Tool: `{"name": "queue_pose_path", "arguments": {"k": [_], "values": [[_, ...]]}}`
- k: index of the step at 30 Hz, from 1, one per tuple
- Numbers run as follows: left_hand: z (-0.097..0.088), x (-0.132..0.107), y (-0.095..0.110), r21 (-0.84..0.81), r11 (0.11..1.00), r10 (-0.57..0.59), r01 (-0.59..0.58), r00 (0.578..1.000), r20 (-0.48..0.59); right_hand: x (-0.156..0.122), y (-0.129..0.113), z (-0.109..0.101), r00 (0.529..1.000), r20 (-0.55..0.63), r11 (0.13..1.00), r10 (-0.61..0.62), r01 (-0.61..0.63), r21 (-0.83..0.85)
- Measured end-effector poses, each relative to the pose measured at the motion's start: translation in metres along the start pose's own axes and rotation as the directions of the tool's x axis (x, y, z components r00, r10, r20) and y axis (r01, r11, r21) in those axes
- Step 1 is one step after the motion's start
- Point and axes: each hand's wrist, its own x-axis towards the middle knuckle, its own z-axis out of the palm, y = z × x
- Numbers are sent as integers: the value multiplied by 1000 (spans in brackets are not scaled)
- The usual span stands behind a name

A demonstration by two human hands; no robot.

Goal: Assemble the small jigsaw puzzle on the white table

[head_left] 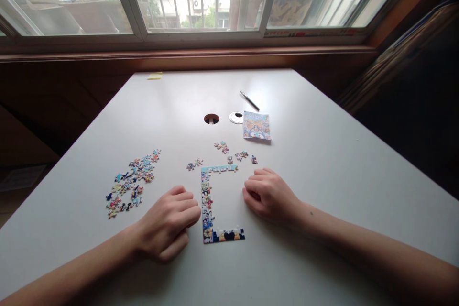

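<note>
A partly joined jigsaw border lies on the white table, shaped like a bracket with a left side, a short top run and a short bottom run. My left hand rests on the table just left of it, fingers curled in, nothing visible in them. My right hand lies to the right of the border with its fingers curled under; I see nothing held. A spread of loose puzzle pieces sits to the far left. A few more loose pieces lie just beyond the border's top.
A small printed picture card lies past the pieces, with a pen behind it. A round cable hole and its cap sit mid-table. A yellow note lies at the far edge, under the window.
</note>
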Motion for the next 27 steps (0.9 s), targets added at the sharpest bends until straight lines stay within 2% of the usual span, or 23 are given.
{"name": "queue_pose_path", "arguments": {"k": [14,27], "values": [[1,-3,-2,-15,1000,7,-7,1000,15,0,0,0,999,30,1000,19,-19,-12],[4,-5,-5,-33,999,4,-3,999,34,0,2,1,1000,9,1000,13,-13,7]]}}
